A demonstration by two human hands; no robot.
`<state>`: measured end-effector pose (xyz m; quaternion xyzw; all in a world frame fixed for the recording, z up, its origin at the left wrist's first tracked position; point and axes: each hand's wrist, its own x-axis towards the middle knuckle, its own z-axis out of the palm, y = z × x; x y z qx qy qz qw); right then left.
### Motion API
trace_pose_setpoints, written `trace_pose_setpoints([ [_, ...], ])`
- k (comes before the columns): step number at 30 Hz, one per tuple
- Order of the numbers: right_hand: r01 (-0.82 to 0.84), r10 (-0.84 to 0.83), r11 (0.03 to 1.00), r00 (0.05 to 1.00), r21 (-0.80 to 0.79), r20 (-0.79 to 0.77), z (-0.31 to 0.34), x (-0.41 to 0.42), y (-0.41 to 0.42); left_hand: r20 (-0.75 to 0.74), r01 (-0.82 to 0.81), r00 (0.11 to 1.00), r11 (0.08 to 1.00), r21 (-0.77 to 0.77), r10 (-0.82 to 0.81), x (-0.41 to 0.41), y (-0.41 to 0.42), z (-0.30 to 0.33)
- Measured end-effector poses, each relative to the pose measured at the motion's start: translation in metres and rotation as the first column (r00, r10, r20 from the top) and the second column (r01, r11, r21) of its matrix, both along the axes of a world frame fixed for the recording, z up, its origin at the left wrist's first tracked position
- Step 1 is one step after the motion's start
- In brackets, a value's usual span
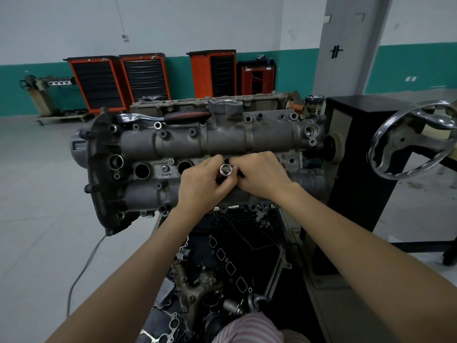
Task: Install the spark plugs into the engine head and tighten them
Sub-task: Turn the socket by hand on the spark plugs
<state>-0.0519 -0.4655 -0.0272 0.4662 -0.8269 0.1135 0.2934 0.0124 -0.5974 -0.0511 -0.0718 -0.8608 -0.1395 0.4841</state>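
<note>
While the left hand point(201, 184) is gripping the socket point(225, 170) over the head point(222, 139), the right hand point(262, 174) is pinching something dark at its side, probably steadying it for a plug well point(142, 171)

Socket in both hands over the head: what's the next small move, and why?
Probably lower the socket into the plug well just behind it. Both the left hand and right hand pinch it right at that hole, its open end faces the camera, and the ratchet lies unused on the engine head.
</note>
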Motion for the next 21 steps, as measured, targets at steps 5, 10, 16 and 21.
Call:
trace_pose_setpoints([
  [5,0.026,-0.026,1.0,1.0,0.007,0.014,-0.0006,-0.0009,-0.0011,-0.015,0.026,1.0,0.999,0.018,-0.026,-0.0013,-0.0018,-0.0003],
  [10,0.008,-0.007,0.999,1.0,-0.042,0.029,0.0006,0.0003,-0.0018,0.001,0.023,1.0,1.0,0.011,-0.023,0.0009,-0.0017,-0.0004],
  [16,0.005,-0.005,1.0,1.0,-0.016,-0.009,-0.0008,-0.0019,-0.0019,0.009,0.016,1.0,1.0,0.019,-0.016,0.0025,0.0012,0.0015],
  [21,0.02,-0.02,1.0,1.0,0.019,0.006,-0.0033,-0.0061,-0.0033,0.025,0.028,0.999,0.999,0.042,-0.029,0.0005,-0.0009,0.0008],
])
